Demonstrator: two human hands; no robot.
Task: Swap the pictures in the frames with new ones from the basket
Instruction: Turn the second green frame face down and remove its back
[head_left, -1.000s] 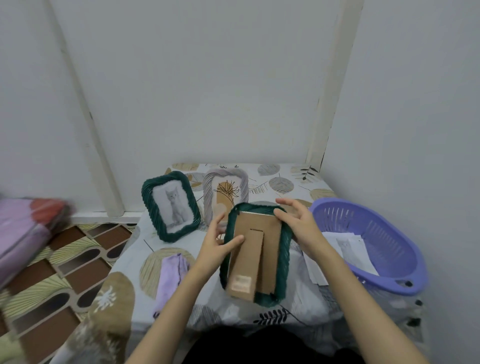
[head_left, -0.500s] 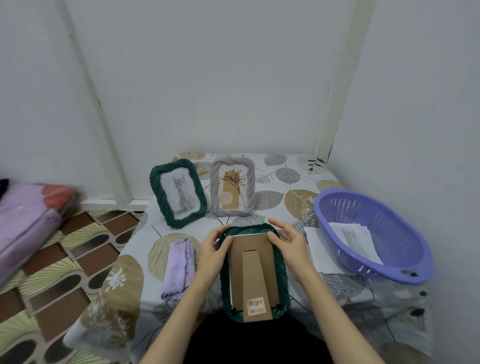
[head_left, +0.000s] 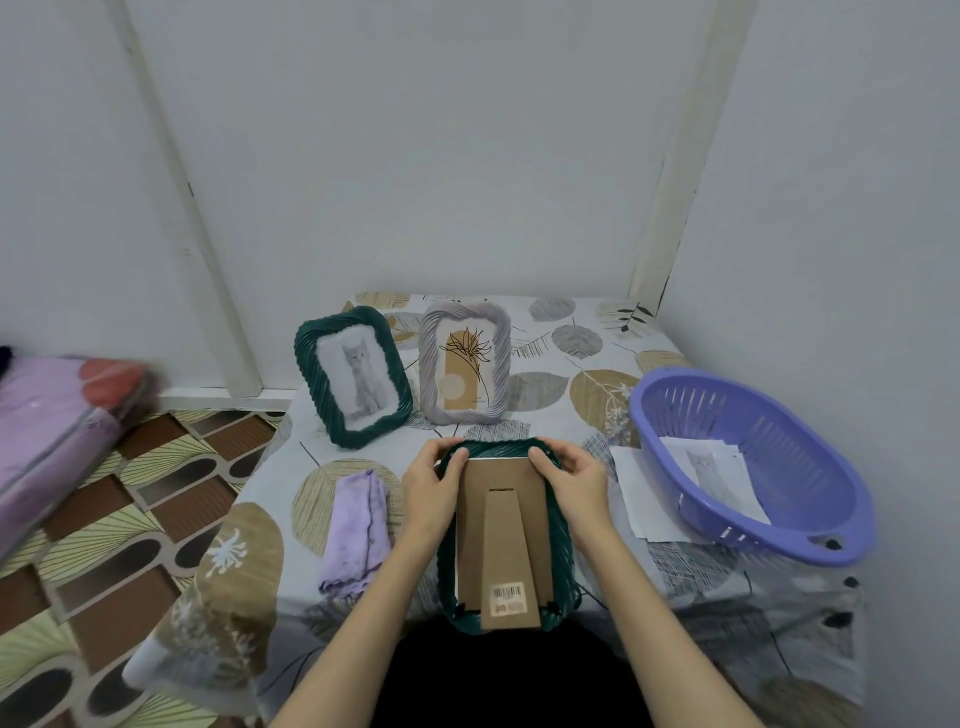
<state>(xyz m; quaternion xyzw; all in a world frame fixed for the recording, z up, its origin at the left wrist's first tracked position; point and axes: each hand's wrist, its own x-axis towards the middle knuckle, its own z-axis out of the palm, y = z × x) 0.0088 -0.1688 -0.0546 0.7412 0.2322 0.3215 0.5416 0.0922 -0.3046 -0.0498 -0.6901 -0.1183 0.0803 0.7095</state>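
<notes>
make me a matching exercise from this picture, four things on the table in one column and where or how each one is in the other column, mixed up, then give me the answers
Things
1. green frame with cat picture
2. grey frame
3. face-down green frame
4. purple cloth

Places or states
A. folded, lying left of the left hand
B. held at its far corners by both hands, cardboard back up
C. standing, leftmost at the back
D. standing, holds a plant drawing

Pairs: 1-C, 2-D, 3-B, 4-A

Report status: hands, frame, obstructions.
Left hand and right hand grip the face-down dark green ribbed picture frame at its top corners. Cardboard backing still on. Nothing blocking.
</notes>
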